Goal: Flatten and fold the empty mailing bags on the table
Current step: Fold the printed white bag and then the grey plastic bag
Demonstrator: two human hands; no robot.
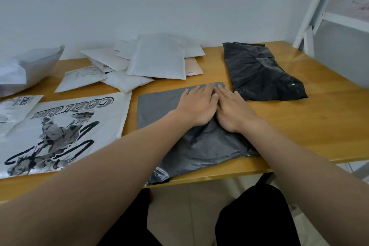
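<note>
Grey mailing bag [157, 110] flat; black bag [257, 74] folded beside.

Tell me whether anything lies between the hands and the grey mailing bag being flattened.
Nothing visible does. The left hand and right hand both lie flat, side by side, directly on the grey mailing bag, with straight fingers pressing its far part. The black bag lies apart, to the right.

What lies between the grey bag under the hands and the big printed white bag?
Only a bare strip of wooden table separates the grey bag from the printed white bag, seen in the head view.
</note>
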